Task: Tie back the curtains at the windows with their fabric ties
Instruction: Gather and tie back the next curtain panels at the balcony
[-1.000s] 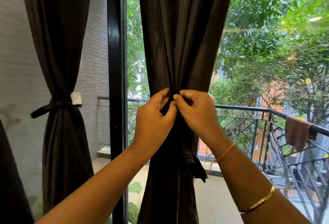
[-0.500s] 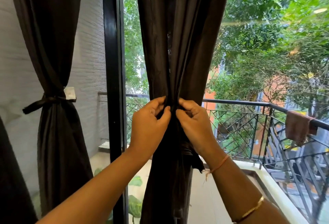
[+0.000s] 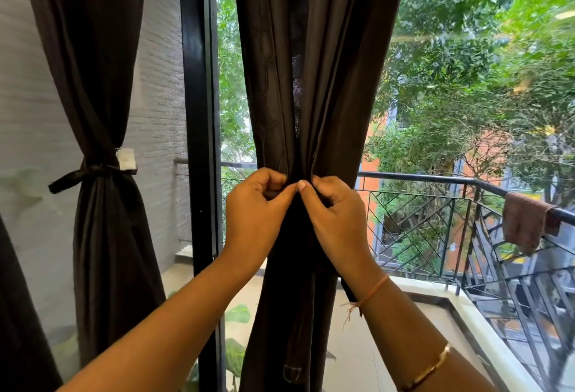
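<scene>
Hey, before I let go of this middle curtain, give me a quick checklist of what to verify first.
1. The middle curtain is gathered at its waist: ok.
2. The left hand and the right hand both pinch the fabric there: ok.
3. The knot is finished: cannot tell, the hands hide it.
4. The tie end hangs free below the right wrist: ok.
5. The left curtain is held by the left tie: ok.

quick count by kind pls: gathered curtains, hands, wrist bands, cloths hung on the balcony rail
gathered curtains: 2 (tied curtain, held curtain)
hands: 2 (left hand, right hand)
wrist bands: 2 (thread band, gold bangle)
hung cloths: 1 (brown cloth)
total: 7
</scene>
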A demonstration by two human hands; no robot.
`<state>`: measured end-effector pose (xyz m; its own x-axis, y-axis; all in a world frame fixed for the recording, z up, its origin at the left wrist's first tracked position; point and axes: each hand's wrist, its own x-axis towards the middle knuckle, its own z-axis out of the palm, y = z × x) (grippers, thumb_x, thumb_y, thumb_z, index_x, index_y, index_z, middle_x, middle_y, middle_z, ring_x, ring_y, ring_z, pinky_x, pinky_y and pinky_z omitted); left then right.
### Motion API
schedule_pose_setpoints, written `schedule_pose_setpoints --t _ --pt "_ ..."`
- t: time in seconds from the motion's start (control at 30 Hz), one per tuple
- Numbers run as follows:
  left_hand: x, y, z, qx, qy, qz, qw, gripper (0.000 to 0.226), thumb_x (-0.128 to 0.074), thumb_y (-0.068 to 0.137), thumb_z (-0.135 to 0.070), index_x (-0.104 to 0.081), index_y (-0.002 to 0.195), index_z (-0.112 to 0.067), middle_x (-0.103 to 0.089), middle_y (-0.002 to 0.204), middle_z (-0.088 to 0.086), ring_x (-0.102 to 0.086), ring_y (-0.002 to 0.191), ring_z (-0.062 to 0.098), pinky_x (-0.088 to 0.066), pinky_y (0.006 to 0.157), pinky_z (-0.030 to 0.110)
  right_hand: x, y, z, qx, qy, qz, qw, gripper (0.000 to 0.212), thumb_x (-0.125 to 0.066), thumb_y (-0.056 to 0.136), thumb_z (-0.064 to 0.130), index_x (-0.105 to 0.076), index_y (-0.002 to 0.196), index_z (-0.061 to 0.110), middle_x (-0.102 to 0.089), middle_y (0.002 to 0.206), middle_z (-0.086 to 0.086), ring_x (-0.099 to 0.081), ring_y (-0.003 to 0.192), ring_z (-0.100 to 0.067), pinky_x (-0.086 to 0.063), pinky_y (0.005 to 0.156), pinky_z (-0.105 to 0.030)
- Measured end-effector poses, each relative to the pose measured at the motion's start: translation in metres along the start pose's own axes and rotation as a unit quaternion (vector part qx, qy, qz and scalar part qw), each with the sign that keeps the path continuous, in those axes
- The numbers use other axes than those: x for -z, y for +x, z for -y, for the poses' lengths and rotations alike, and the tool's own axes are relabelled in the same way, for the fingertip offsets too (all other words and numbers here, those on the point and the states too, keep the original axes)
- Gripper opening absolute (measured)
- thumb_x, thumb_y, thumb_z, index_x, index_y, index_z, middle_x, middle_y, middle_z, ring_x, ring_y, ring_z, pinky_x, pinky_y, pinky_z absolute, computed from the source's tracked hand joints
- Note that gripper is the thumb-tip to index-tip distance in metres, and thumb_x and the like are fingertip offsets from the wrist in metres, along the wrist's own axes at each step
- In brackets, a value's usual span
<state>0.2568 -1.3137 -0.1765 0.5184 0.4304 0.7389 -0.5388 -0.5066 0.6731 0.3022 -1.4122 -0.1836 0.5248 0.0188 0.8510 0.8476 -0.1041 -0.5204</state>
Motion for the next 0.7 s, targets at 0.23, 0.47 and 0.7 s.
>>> schedule_pose_setpoints --t 0.23,0.47,0.7 --pt "0.007 0.003 0.006 -0.084 0.093 -0.017 0.992 0.007 -0.066 0.083 -0.011 -0.063 0.077 -0.014 -0.064 0.073 -0.002 -0.063 0.072 0.008 -0.055 0.070 0.026 0.002 0.002 -0.003 0.059 -0.177 -0.079 0.979 0.013 -0.062 0.084 0.008 -0.071 0.086 -0.001 -0.058 0.075 -0.005 -0.045 0.063 -0.008 -0.030 0.062 0.006" --pt "0.003 0.001 0.010 -0.075 0.072 -0.011 0.995 0.005 -0.066 0.082 -0.008 -0.065 0.083 -0.013 -0.064 0.082 -0.008 -0.062 0.078 0.004 -0.055 0.075 0.026 -0.006 0.002 0.005 0.091 -0.139 0.035 0.986 0.016 -0.056 0.084 0.011 -0.067 0.078 0.000 -0.057 0.069 -0.012 -0.055 0.063 -0.023 -0.035 0.058 -0.024" --pt "0.004 -0.004 0.011 -0.039 0.010 0.034 0.999 0.015 -0.062 0.086 -0.007 -0.063 0.088 -0.022 -0.068 0.086 -0.008 -0.066 0.084 0.004 -0.054 0.080 0.026 0.000 0.003 0.007 0.078 -0.117 0.105 0.984 0.014 -0.053 0.087 0.008 -0.063 0.082 -0.001 -0.048 0.071 -0.005 -0.049 0.062 -0.019 -0.036 0.058 -0.027"
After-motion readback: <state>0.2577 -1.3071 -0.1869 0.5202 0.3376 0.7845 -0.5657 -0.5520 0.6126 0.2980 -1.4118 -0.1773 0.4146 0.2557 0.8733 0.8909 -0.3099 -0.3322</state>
